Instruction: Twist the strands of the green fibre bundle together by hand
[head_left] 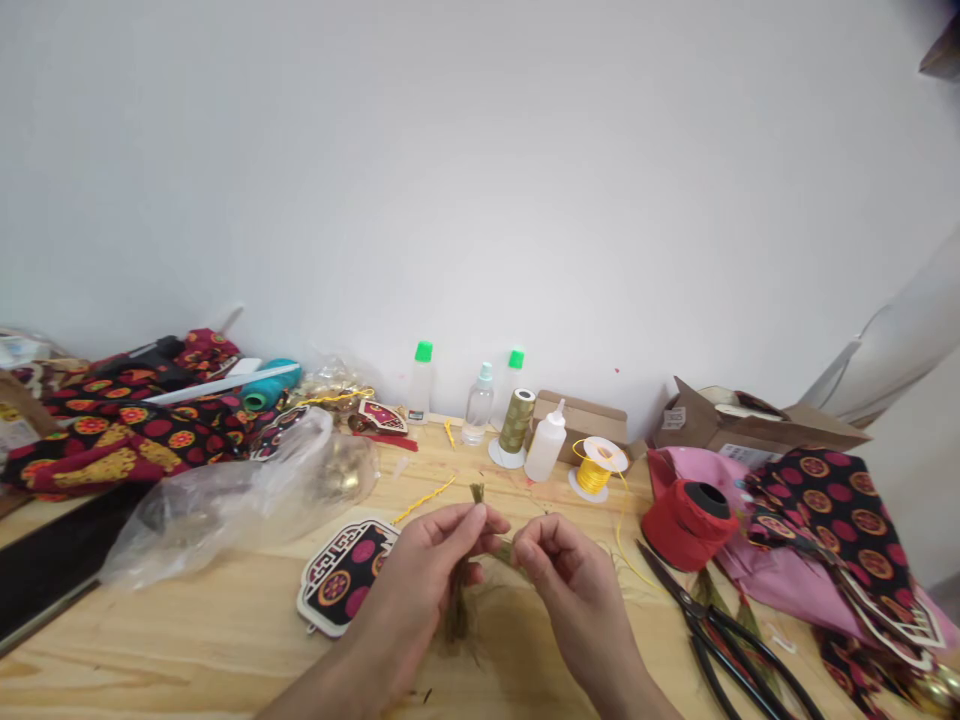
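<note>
My left hand (435,560) is closed around an olive-green thread tassel (457,615). The tassel's short top end sticks up above the thumb, and its loose strands hang below the fingers. Just to the right, my right hand (574,580) pinches olive threads (505,551) that stretch across from the left hand. Partly behind my left wrist lies a flat pouch-shaped ornament (349,580) with a white fretwork edge and dark patterned cloth. A yellow cord (424,500) runs from its top.
Behind my hands stand an olive thread cone (517,420), a white squeeze bottle (546,445) and a yellow cord spool (594,472). Black scissors (694,610) and a red thread cone (686,525) are at right. A plastic bag (225,510) and patterned fabric (135,430) lie left.
</note>
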